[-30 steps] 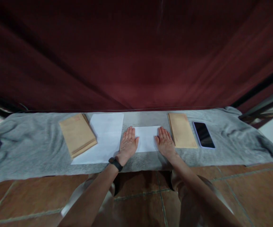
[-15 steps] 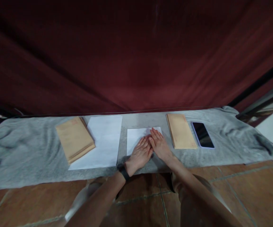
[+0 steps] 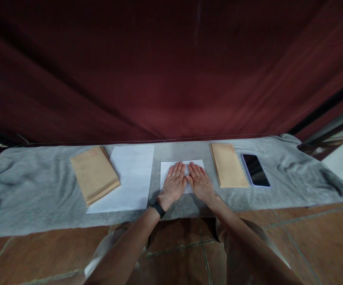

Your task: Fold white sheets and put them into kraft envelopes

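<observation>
Both palms lie flat on a small white sheet of paper [image 3: 164, 169], which looks folded, at the middle of the grey cloth. My left hand [image 3: 175, 184], with a black band on its wrist, covers the left half of the paper, fingers stretched forward. Beside it my right hand [image 3: 200, 184] rests on the right half, fingers likewise straight. The thumbs meet or nearly touch at the centre. Much of the paper is hidden beneath the hands.
A stack of brown envelopes [image 3: 94, 172] overlaps larger white paper [image 3: 132, 178] on the left. To the right lie more brown envelopes [image 3: 229, 165] and a phone [image 3: 256, 170]. Grey cloth [image 3: 37, 190] covers the narrow surface. A dark red curtain [image 3: 171, 79] hangs behind.
My left hand has shifted slightly left and turned so its fingers point forward. The two hands, closer together before, now lie side by side with fingertips apart.
</observation>
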A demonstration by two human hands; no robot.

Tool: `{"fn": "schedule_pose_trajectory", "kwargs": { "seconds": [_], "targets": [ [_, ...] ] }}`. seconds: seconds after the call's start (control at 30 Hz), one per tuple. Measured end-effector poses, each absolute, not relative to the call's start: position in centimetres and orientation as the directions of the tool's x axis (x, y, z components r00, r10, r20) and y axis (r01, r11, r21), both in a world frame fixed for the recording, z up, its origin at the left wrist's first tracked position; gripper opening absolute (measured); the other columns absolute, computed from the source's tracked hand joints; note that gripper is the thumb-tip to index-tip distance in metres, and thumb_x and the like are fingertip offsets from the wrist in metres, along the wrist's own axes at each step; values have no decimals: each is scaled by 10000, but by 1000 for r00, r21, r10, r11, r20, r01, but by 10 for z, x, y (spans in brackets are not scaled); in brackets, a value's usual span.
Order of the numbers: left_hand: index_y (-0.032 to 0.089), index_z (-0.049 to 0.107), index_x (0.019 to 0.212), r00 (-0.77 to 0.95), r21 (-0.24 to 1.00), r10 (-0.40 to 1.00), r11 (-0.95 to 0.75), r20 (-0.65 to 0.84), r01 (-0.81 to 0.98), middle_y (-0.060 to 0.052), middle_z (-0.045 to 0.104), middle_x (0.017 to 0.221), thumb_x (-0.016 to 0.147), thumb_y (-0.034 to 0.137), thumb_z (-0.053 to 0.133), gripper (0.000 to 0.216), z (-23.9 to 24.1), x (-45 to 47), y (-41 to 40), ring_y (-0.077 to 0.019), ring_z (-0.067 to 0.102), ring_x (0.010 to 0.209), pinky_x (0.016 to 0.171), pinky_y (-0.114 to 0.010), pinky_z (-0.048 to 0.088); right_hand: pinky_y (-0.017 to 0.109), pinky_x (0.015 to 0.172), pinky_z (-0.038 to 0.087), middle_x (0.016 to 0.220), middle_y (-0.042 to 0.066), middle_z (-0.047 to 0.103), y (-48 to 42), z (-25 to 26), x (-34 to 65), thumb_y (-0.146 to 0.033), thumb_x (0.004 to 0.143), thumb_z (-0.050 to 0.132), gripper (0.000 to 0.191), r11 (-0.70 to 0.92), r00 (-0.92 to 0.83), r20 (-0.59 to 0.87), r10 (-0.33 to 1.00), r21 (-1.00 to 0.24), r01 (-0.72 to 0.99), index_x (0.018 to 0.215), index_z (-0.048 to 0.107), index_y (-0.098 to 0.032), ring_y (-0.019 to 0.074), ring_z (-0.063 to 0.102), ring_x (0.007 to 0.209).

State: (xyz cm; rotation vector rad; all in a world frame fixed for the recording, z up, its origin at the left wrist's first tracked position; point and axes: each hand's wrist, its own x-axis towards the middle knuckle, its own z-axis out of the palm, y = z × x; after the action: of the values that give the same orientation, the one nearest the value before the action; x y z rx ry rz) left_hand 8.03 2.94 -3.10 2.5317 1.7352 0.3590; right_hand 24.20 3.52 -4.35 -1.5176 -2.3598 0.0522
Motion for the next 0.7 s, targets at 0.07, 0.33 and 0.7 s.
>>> {"fn": "schedule_pose_trajectory", "kwargs": {
  "seconds": [0.07,0.33,0.7],
  "targets": [
    [56,341,1544,312,174,935,-340,171,924,-162,328,1630,1018,271,295,570,-32,77,30,-249,225,1543,1267,-467,205,456,1228,254,1607,124,367,35,-45,243,-386,1077,298,552,421,-367,266,891,-188,887,1560,370,-130,249,313,1509],
    [42,326,1550,249,162,951,-279,182,947,-173,315,1630,1026,303,296,586,-33,63,26,-252,209,1548,1268,-471,189,460,1212,274,1593,153,386,34,-50,252,-383,1073,316,567,382,-315,322,893,-170,908,1556,361,-90,261,336,1497],
    [24,322,1550,176,148,966,-205,189,967,-188,292,1636,1014,300,318,603,-31,48,15,-264,198,1549,1268,-458,175,472,1193,308,1589,175,393,29,-54,262,-371,1063,330,583,356,-280,356,892,-169,919,1555,349,-60,280,351,1486]
  ]
}}
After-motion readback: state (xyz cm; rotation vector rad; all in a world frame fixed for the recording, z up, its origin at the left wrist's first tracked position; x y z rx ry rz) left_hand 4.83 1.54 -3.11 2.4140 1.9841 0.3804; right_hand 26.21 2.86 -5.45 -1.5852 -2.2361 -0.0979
